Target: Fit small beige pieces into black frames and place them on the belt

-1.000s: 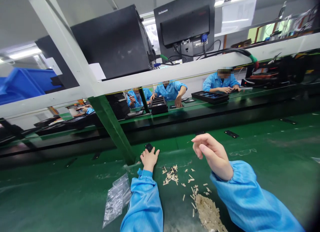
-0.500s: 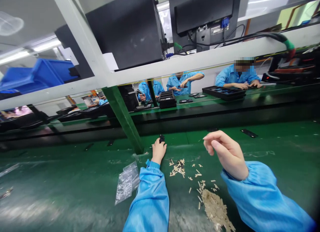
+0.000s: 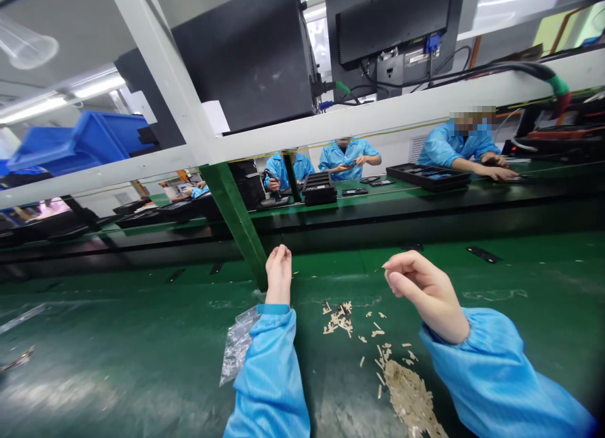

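Observation:
My left hand [image 3: 279,273] is held palm up near the foot of the green post, its fingers bunched together. Whatever it may hold is hidden by the fingers. To the right, my right hand [image 3: 423,288] hovers over the green bench in a pinch. A thin sliver [image 3: 380,268] pokes out from its fingertips, too small to identify. Between the two hands lie a small cluster of beige and black bits [image 3: 339,318] and, nearer me, a larger pile of small beige strips [image 3: 410,394]. A clear plastic bag [image 3: 236,346] is partly covered by my left sleeve.
The green post [image 3: 236,224] rises just beyond my left hand to a white shelf beam [image 3: 293,135]. Flat black parts [image 3: 483,255] lie along the bench's back edge. Beyond, co-workers in blue [image 3: 350,157] sit by black trays [image 3: 428,176]. A monitor [image 3: 392,25] stands above.
My left hand has drawn left toward the post and turned palm up. The black part at its fingertips no longer shows. My right hand has barely moved.

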Action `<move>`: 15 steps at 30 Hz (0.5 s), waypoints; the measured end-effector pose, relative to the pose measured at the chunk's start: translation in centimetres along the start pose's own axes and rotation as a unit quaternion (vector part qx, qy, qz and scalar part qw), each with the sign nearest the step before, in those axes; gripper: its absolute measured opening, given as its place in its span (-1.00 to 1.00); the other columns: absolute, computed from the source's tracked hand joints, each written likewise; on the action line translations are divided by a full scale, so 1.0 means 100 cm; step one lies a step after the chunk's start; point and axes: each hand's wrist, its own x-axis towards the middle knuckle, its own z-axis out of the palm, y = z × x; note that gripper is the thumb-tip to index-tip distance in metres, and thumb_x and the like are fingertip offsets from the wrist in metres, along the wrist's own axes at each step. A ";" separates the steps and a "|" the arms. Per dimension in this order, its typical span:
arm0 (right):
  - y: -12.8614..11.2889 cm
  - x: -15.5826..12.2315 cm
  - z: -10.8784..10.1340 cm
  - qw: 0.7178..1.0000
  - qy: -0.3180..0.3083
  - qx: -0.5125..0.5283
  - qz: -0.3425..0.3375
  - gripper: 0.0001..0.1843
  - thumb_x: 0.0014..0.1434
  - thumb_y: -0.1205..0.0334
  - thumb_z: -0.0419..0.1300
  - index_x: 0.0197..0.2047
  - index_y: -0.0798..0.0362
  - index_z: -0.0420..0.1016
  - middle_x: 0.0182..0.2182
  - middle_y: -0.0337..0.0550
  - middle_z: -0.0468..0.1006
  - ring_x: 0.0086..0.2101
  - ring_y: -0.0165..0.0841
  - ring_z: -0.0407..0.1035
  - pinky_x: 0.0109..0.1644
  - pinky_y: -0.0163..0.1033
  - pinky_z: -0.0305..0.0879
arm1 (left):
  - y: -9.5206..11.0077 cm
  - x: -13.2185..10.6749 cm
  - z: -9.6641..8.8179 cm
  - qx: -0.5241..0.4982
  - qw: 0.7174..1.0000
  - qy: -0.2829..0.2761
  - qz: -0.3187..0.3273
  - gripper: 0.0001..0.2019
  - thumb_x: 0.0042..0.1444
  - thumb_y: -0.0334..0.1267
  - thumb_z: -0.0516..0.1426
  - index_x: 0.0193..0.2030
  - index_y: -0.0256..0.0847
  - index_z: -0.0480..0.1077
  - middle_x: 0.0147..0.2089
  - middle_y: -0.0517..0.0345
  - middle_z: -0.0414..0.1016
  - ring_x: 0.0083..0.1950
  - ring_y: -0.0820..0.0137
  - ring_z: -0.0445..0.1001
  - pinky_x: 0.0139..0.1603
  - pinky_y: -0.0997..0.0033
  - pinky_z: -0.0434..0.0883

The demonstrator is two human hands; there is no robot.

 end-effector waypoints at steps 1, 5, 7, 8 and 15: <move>-0.001 0.000 0.001 1.000 0.002 -0.009 -0.002 -0.94 0.18 0.22 0.16 -0.26 0.00 0.41 -0.51 -0.29 0.37 -0.56 -0.49 0.25 -0.51 -0.38 0.21 | 0.013 -0.005 0.008 -0.041 0.999 -0.003 -0.006 -0.87 0.08 -0.39 0.19 -0.43 -0.31 0.31 -0.46 0.25 0.36 -0.41 0.61 0.40 -0.28 0.58 0.42; -0.005 0.001 0.004 0.999 0.009 -0.026 -0.018 -0.93 0.14 0.25 0.19 -0.36 0.02 0.37 -0.49 -0.26 0.37 -0.54 -0.47 0.25 -0.50 -0.36 0.21 | 0.045 -0.044 0.040 -0.139 0.988 -0.053 -0.045 -0.84 0.17 -0.28 0.12 -0.40 -0.30 0.32 -0.42 0.17 0.42 -0.38 0.57 0.45 -0.32 0.59 0.42; -0.006 0.001 0.006 0.999 0.012 -0.026 -0.026 -0.91 0.14 0.26 0.18 -0.39 0.03 0.35 -0.50 -0.26 0.36 -0.52 -0.46 0.26 -0.48 -0.35 0.21 | 0.050 -0.069 0.053 -0.154 0.980 -0.098 -0.076 -0.73 0.18 -0.10 0.09 -0.36 -0.31 0.34 -0.41 0.10 0.46 -0.46 0.53 0.45 -0.44 0.55 0.41; -0.007 0.001 0.007 0.999 0.014 -0.025 -0.029 -0.90 0.14 0.26 0.17 -0.40 0.03 0.34 -0.50 -0.26 0.34 -0.51 -0.45 0.26 -0.47 -0.34 0.21 | 0.050 -0.081 0.058 -0.151 0.973 -0.142 -0.100 -0.66 0.17 -0.01 0.06 -0.36 -0.31 0.35 -0.44 0.10 0.46 -0.51 0.52 0.44 -0.50 0.55 0.39; -0.005 0.003 0.011 0.999 0.040 -0.006 -0.029 -0.87 0.17 0.28 0.14 -0.42 0.02 0.29 -0.47 -0.26 0.28 -0.45 -0.43 0.23 -0.39 -0.33 0.21 | 0.044 -0.137 0.074 0.000 0.947 -0.299 -0.115 -0.52 0.11 0.20 -0.02 -0.40 -0.26 0.25 -0.56 0.13 0.45 -0.68 0.50 0.36 -0.70 0.58 0.19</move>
